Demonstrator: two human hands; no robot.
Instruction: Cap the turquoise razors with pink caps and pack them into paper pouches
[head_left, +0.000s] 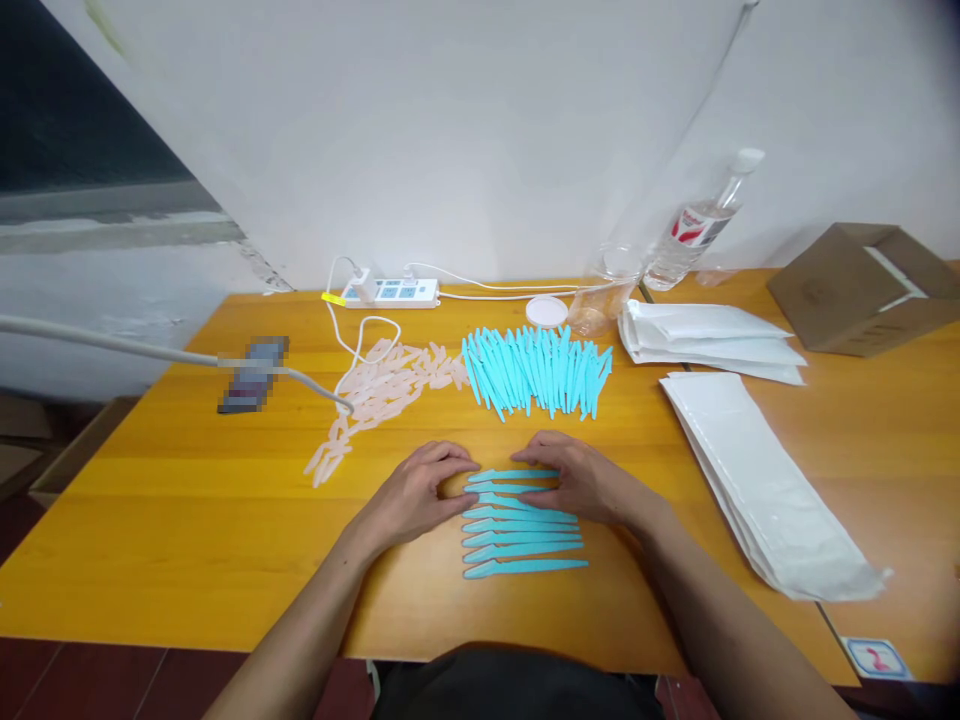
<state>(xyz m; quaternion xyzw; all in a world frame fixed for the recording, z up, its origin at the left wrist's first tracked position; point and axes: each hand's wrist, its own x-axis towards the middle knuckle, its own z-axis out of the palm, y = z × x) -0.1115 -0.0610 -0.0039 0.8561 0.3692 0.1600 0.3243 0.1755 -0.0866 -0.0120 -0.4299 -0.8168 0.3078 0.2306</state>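
Observation:
Turquoise eyebrow razors (521,550) lie side by side in a row on the table in front of me, their blade ends to the left. My left hand (420,490) is at the left ends of the upper razors, thumb and index finger apart and the thumb tip touching or very near one end. Over the right ends of the upper razors rests my right hand (577,480), its thumb and index finger spread and its palm hiding some handle tips. Behind both hands lies a heap of more turquoise razors (540,370).
Pale pink translucent pieces (382,390) are spread left of the heap. A power strip (397,292), a white lid (547,312) and a bottle (694,225) stand along the wall. White packets (765,480) and a cardboard box (862,290) are on the right; a cable (172,352) crosses the left.

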